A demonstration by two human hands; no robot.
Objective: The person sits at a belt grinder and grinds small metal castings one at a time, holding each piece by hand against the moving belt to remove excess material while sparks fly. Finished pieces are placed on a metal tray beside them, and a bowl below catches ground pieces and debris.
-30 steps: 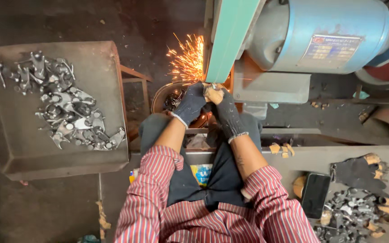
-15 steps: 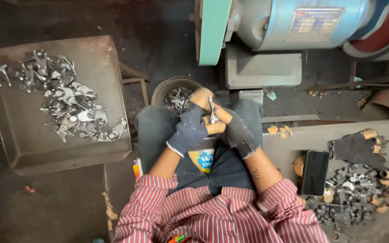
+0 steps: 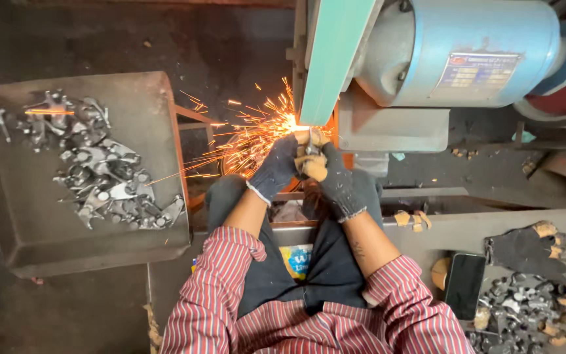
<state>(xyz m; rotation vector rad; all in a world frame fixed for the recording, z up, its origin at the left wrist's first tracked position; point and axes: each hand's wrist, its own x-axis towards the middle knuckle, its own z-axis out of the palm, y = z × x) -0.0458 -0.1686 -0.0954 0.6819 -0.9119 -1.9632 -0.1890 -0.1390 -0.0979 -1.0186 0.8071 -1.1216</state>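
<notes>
A square metal tray [image 3: 14, 216] sits at the left, carrying a loose heap of small grey metal parts [image 3: 96, 177] across its upper half. At the right, a flat metal table [image 3: 453, 233] bears a black phone [image 3: 464, 285] lying face up, with a round wooden piece [image 3: 439, 273] touching its left edge. Just right of the phone lies a spare dark glove with tan fingertips [image 3: 525, 248], and below that a second pile of metal parts [image 3: 515, 314]. A few small tan scraps [image 3: 411, 218] rest near the table's left end.
</notes>
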